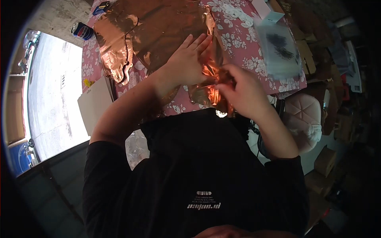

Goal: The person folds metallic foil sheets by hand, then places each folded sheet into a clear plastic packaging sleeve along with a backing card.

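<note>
A large copper-coloured foil piece (166, 23) lies flattened across the table, shiny and crinkled like a deflated foil balloon. My left hand (188, 59) rests flat on its right part, fingers stretched out and pointing away from me. Just to the right, my right hand (244, 89) has thumb and fingers curled together at the foil's bunched right edge, gripping it. Bright creases show between the two hands. Part of the foil under my palms is hidden.
A pink floral tablecloth (248, 43) covers the table. At the left stand a blue can (82, 31) and a small blue-and-yellow item (101, 8). Clear plastic packaging (278, 51) and a white box (268, 11) lie right. A padded seat (302, 119) is beside the table.
</note>
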Demonstrator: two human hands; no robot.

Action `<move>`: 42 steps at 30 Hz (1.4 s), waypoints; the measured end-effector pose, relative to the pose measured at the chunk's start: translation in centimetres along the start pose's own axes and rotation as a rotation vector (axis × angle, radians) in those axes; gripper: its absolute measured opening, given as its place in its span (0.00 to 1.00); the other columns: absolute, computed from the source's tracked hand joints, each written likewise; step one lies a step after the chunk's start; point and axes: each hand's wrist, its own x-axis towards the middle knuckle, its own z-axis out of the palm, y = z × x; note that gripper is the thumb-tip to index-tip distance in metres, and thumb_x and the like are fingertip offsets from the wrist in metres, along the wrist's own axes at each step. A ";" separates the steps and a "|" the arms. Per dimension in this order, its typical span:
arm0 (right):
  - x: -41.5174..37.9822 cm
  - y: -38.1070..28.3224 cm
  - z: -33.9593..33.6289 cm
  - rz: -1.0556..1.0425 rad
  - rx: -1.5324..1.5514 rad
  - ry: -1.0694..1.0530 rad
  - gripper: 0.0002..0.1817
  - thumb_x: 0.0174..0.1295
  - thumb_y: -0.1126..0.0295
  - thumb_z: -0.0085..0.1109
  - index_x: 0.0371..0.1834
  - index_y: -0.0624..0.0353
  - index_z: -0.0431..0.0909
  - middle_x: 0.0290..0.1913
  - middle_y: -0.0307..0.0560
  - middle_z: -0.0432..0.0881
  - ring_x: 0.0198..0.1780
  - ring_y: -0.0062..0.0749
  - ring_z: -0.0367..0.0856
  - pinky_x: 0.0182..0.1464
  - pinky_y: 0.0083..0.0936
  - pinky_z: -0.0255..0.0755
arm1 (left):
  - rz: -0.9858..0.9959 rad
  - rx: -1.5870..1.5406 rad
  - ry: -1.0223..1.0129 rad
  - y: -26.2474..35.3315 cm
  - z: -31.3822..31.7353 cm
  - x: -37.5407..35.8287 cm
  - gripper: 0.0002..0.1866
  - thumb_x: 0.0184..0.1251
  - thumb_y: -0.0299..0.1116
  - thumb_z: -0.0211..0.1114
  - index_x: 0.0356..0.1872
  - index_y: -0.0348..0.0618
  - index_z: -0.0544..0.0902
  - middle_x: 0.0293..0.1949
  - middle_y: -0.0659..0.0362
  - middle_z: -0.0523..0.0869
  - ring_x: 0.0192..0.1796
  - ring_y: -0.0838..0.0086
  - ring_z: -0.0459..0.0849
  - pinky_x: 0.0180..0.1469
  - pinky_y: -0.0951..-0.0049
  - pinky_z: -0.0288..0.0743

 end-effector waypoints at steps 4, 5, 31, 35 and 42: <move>0.0 1.2 0.1 -0.091 0.180 -0.047 0.25 0.67 0.72 0.72 0.67 0.63 0.81 0.62 0.55 0.88 0.54 0.47 0.90 0.55 0.40 0.83 | 0.109 -0.116 0.135 -2.0 2.1 -0.4 0.62 0.58 0.62 0.76 0.87 0.35 0.60 0.90 0.46 0.53 0.93 0.55 0.46 0.91 0.44 0.33; 0.0 2.4 0.5 -0.286 0.106 0.083 0.26 0.66 0.74 0.72 0.69 0.63 0.80 0.66 0.55 0.85 0.60 0.49 0.89 0.60 0.41 0.83 | 0.104 -0.154 0.121 -1.9 1.8 -0.5 0.57 0.60 0.60 0.76 0.86 0.40 0.64 0.90 0.47 0.54 0.93 0.55 0.46 0.91 0.44 0.36; 3.5 7.6 2.5 -0.351 -0.093 0.141 0.30 0.73 0.73 0.64 0.78 0.61 0.74 0.83 0.58 0.71 0.86 0.55 0.64 0.87 0.46 0.59 | 0.087 -0.088 -0.001 -1.3 0.9 -0.2 0.50 0.60 0.46 0.77 0.81 0.33 0.69 0.90 0.45 0.54 0.91 0.45 0.49 0.91 0.45 0.46; 3.7 8.1 3.4 -0.239 -0.201 0.240 0.36 0.74 0.66 0.65 0.83 0.65 0.67 0.86 0.62 0.64 0.88 0.59 0.58 0.88 0.50 0.53 | -0.047 -0.031 -0.180 -0.4 -1.5 -0.3 0.53 0.54 0.43 0.80 0.82 0.32 0.68 0.89 0.43 0.52 0.91 0.42 0.46 0.91 0.48 0.46; 3.6 7.9 3.8 -0.210 -0.581 0.028 0.43 0.79 0.50 0.59 0.86 0.69 0.60 0.89 0.63 0.58 0.91 0.57 0.52 0.91 0.55 0.40 | 0.028 -0.081 -0.041 -0.9 -0.2 -0.3 0.47 0.61 0.54 0.73 0.79 0.38 0.75 0.85 0.42 0.65 0.92 0.53 0.45 0.92 0.45 0.37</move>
